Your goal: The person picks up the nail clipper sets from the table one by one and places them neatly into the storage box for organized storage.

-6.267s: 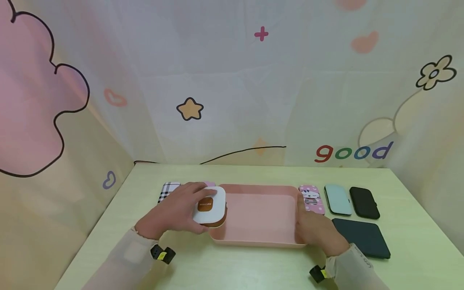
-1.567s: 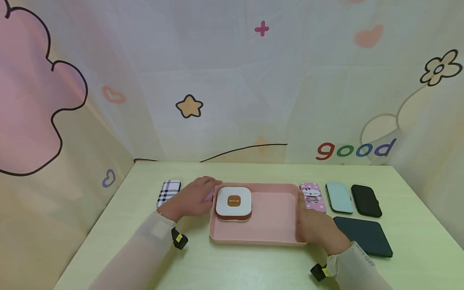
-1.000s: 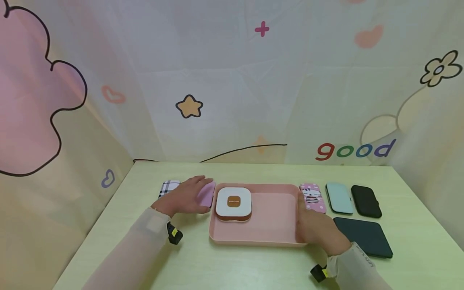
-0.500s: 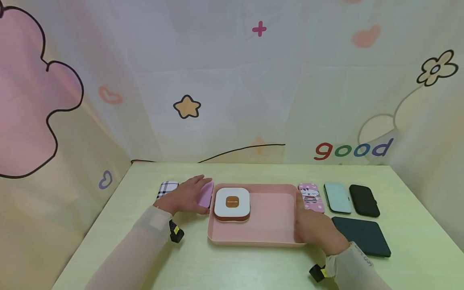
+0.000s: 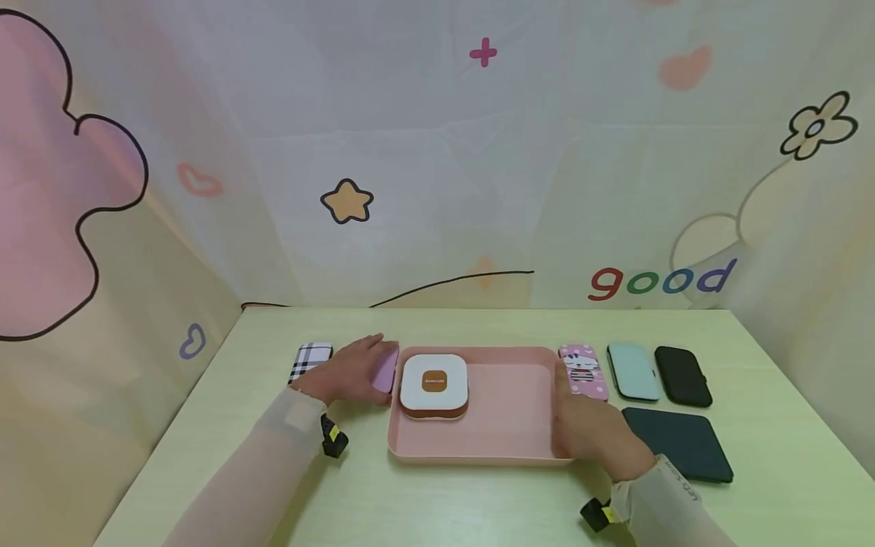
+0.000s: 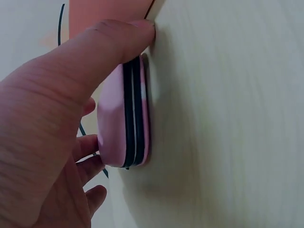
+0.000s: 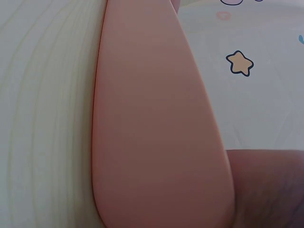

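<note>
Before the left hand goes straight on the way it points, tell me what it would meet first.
The black-edged lilac case the left hand holds; just beyond, probably the pink tray, though depth is unclear.

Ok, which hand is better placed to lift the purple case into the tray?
Left, likely: the left hand is around the purple case, just beside the tray; the right hand is at the tray's opposite end.

Tray (image 5: 513, 410): smooth matt plastic. Pink case (image 6: 111, 126): smooth. Tabletop (image 5: 444, 505): wood-grained, satin. Backdrop (image 5: 424, 152): lightly creased cloth.
</note>
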Demonstrator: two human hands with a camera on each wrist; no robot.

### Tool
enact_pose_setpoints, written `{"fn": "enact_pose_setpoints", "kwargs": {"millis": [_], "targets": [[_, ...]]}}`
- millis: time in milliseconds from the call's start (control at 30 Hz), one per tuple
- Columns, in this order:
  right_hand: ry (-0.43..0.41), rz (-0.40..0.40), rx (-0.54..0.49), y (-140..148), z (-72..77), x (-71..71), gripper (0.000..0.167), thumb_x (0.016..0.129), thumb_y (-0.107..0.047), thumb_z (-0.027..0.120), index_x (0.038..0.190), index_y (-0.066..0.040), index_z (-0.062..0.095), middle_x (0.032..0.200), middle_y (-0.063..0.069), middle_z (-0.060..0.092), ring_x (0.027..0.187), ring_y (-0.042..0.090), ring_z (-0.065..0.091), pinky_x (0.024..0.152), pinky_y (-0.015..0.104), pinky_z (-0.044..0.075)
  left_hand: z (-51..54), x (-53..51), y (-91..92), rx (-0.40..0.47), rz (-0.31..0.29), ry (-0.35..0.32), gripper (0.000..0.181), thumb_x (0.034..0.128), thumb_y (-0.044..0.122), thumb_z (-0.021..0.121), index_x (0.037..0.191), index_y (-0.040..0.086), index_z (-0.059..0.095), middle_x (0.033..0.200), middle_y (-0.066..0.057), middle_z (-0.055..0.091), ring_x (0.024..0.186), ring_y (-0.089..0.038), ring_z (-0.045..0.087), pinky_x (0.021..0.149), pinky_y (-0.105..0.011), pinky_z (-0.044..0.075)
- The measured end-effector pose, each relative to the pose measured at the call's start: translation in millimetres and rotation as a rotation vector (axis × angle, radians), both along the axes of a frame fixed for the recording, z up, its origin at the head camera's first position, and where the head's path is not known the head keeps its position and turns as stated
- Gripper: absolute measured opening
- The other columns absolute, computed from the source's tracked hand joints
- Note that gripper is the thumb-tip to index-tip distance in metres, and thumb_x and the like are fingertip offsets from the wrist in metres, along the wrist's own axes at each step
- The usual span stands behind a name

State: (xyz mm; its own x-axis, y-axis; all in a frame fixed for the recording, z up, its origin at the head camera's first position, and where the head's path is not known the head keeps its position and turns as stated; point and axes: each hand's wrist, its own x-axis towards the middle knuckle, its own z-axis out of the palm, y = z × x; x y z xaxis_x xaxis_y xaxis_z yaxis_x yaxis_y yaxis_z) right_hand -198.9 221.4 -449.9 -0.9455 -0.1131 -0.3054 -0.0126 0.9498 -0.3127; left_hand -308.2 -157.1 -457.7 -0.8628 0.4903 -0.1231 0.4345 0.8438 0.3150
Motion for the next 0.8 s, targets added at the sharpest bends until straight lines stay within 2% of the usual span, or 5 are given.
{"fn": "enact_pose_setpoints", "kwargs": {"millis": [233,400,800], "targets": [[-0.001,-0.001,0.007,-1,0.2,-0.3,0.097,0.092,-0.016,0.056,0.158,-0.004,-0.014,0.059,0.004,0.05,0.044,0.017,0.037,0.044,0.029,0.025,-0.5,0.6,1.4,-0.009,-0.002,0.001,0.096,0.0683,0.054,0.084,0.15,0.022,0.045,0.149,-0.008,0.046,0.131,-0.03,0.046,0.098,-0.051,0.05],[-0.01,-0.006,0.0,-1,-0.4,-0.6,0.1,0.091,-0.016,0.058,0.158,-0.005,-0.015,0.06,0.004,0.05,0.045,0.018,0.039,0.044,0.029,0.026,0.2,3.7,0.8,-0.05,0.002,0.005,0.099,0.067,0.058,0.084,0.151,0.026,0.043,0.147,-0.006,0.047,0.129,-0.027,0.046,0.098,-0.047,0.051],[0.007,0.006,-0.007,0,-0.5,0.1,0.097,0.092,-0.015,0.056,0.158,-0.003,-0.013,0.057,0.003,0.049,0.044,0.016,0.035,0.044,0.029,0.023,5.1,11.1,-1.1,-0.07,-0.019,0.025,0.1,0.0686,0.059,0.083,0.152,0.022,0.042,0.146,-0.008,0.047,0.13,-0.03,0.045,0.101,-0.048,0.047]]}}
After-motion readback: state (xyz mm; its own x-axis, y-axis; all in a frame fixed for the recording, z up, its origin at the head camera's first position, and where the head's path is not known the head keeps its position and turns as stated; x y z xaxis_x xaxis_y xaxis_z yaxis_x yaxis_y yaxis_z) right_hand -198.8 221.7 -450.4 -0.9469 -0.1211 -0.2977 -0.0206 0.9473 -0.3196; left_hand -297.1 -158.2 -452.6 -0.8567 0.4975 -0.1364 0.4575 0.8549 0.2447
